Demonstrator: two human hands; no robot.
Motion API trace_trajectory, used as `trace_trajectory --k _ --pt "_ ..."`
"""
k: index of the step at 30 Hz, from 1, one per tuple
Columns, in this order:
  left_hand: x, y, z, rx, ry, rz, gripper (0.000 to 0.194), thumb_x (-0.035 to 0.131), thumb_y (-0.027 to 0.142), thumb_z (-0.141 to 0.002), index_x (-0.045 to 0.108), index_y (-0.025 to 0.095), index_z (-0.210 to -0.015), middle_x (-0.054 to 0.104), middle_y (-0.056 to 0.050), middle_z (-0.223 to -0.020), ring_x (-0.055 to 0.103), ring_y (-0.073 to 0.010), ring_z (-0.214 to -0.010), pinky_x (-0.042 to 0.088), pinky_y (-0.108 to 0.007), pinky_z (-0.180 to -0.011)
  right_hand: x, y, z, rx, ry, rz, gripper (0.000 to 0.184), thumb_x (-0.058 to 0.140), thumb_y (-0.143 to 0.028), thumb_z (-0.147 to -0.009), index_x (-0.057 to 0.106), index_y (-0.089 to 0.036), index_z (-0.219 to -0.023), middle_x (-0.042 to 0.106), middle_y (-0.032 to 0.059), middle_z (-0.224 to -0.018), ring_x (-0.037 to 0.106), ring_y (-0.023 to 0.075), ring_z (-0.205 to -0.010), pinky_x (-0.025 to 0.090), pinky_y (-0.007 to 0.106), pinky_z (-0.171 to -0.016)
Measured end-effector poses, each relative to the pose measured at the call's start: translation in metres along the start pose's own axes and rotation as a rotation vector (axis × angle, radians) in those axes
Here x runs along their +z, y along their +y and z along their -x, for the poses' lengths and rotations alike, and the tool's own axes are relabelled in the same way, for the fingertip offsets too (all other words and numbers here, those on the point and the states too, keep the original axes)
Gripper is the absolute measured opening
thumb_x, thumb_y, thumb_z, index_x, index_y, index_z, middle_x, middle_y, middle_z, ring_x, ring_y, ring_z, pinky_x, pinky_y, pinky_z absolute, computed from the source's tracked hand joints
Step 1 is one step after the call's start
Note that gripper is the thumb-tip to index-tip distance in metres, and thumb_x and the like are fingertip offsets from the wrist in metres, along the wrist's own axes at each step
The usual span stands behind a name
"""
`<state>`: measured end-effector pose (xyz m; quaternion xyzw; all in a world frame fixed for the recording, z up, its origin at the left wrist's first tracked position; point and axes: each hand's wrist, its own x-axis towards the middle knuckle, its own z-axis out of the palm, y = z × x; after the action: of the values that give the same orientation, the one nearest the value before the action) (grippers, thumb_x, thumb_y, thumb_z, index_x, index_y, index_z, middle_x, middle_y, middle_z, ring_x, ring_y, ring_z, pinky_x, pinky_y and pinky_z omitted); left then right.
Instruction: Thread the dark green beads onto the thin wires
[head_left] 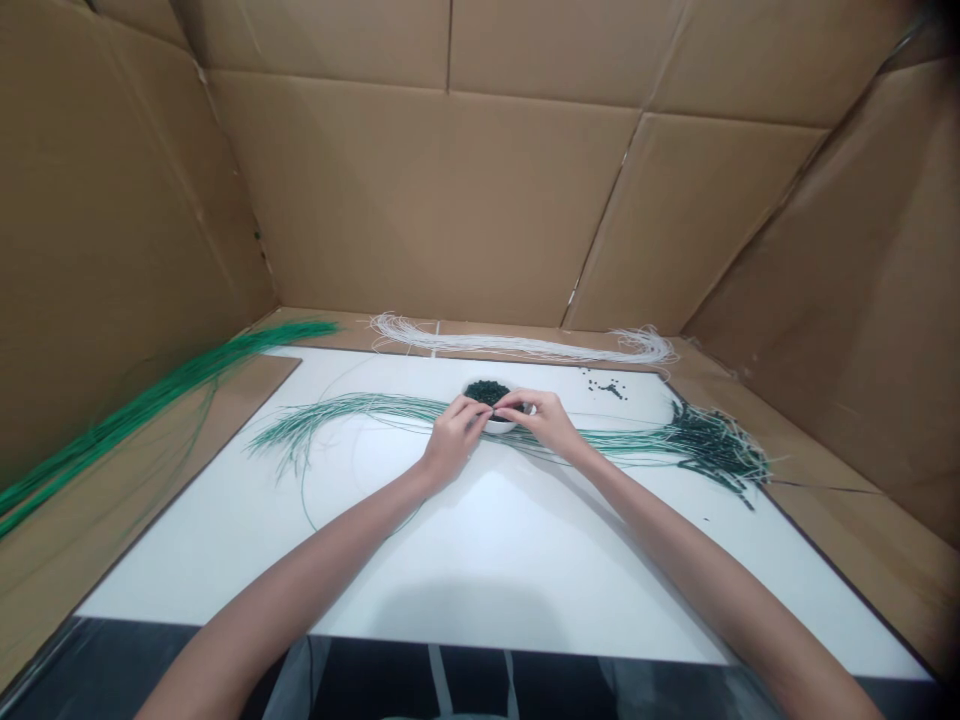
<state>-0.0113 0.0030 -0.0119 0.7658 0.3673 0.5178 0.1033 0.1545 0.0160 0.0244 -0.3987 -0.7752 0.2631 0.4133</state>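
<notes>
Green wires (390,403): thin, fanned at the left end, lying behind and beside the bowl.
Your left hand (451,436): fingertips pinched at the bowl's front; what they grip, you can't tell.
Bowl (498,427): white, full of dark beads (487,391).
Your right hand (546,420): pinched, fingertips meeting the left's over the bowl.

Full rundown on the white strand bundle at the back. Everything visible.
The white strand bundle is many thin, smooth-looking strands, wire or plastic line; I can't tell which. It lies loose, running left to right in a shallow bow, tighter through the middle. Both ends spread and curl, with stray tips sticking out. It rests along the far edge of the white board, near the foot of the upright cardboard wall. Neither hand touches it, and no beads show on it.
</notes>
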Motion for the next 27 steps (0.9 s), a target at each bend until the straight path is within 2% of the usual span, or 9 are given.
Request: trace_trajectory --k 7,13,19,22,24,27 --pt "0.002 -0.005 0.002 -0.022 0.033 0.054 0.018 0.046 0.025 -0.081 0.061 0.018 -0.09 0.055 -0.002 -0.078 0.053 -0.0096 -0.071 0.043 -0.022 -0.066 -0.001 -0.004 0.001 -0.027 -0.039 0.078 0.014 0.055 -0.027 -0.072 0.064 -0.016 -0.073 0.064 0.0038 -0.074 0.057 0.0129 -0.068 0.042 0.022 -0.059" --pt "0.001 -0.002 0.0 -0.016 0.001 0.069 0.016 0.048 0.025 -0.08 0.059 0.019 -0.09 0.055 -0.002 -0.081 0.052 -0.0087 -0.069 0.042 -0.021 -0.065 0.003 -0.005 0.001 -0.082 0.015 0.175 0.013 0.054 -0.026 -0.072 0.061 -0.016 -0.069 0.061 0.0023 -0.067 0.055 0.0118 -0.062 0.042 0.022 -0.057" --pt "0.002 0.001 -0.001 -0.055 0.097 0.013 0.008 0.048 0.021 -0.078 0.054 0.016 -0.081 0.045 -0.002 -0.085 0.04 -0.0046 -0.053 0.041 -0.02 -0.058 0.001 -0.011 -0.003 -0.104 -0.019 0.247 0.013 0.051 -0.025 -0.074 0.061 -0.016 -0.071 0.061 0.0026 -0.069 0.054 0.0119 -0.063 0.041 0.022 -0.06" --pt "0.002 0.001 -0.002 -0.09 0.107 0.013 0.007 0.047 0.019 -0.079 0.051 0.016 -0.082 0.042 -0.002 -0.086 0.039 -0.0042 -0.053 0.04 -0.02 -0.06 -0.002 -0.005 -0.012 -0.097 -0.084 0.267 0.016 0.048 -0.023 -0.076 0.062 -0.017 -0.079 0.063 0.0034 -0.077 0.055 0.0127 -0.067 0.042 0.023 -0.063" --pt "0.002 0.001 -0.003 -0.125 0.11 0.01 0.006 0.046 0.019 -0.079 0.05 0.016 -0.081 0.042 -0.002 -0.085 0.038 -0.0047 -0.054 0.04 -0.021 -0.06 -0.004 0.001 -0.02 -0.044 -0.178 0.32 0.018 0.049 -0.018 -0.074 0.064 -0.018 -0.084 0.065 0.0034 -0.079 0.056 0.0134 -0.067 0.042 0.023 -0.063" --pt "0.0 0.001 -0.003 -0.161 0.097 0.01 0.004 0.046 0.019 -0.079 0.05 0.017 -0.08 0.042 -0.001 -0.084 0.038 -0.0056 -0.055 0.039 -0.021 -0.061 -0.003 0.008 -0.033 0.059 -0.361 0.425 0.015 0.056 -0.011 -0.065 0.067 -0.019 -0.071 0.066 0.0024 -0.069 0.057 0.0141 -0.06 0.042 0.022 -0.059"
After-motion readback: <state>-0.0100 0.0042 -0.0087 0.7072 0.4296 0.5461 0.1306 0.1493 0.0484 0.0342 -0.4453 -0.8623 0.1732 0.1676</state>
